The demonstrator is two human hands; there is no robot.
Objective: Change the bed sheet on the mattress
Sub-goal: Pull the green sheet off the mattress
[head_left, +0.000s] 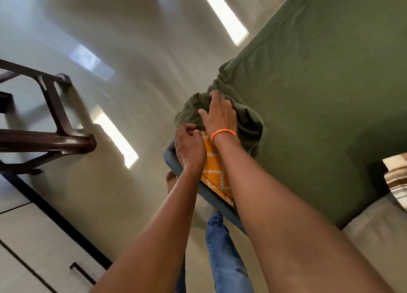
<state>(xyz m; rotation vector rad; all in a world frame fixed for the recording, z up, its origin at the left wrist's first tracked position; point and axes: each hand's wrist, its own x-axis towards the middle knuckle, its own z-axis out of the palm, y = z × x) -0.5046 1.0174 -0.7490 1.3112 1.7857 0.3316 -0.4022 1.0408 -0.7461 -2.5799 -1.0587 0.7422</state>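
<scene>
An olive-green sheet point(326, 90) covers most of the mattress and is bunched at the near corner. There the orange patterned mattress cover point(214, 169) and the blue-grey mattress side point(176, 162) show. My left hand point(189, 147) grips the corner with its fingers curled on the edge of the green cloth. My right hand point(220, 114), with an orange band at the wrist, lies on the bunched green cloth with fingers spread over it.
A dark brown plastic chair point(50, 125) stands on the glossy tiled floor point(123, 56) to the left. A white cupboard with a dark handle point(81, 270) is at the lower left. Folded striped cloth point(396, 178) lies at the right edge. My jeans and bare foot point(171, 180) are below.
</scene>
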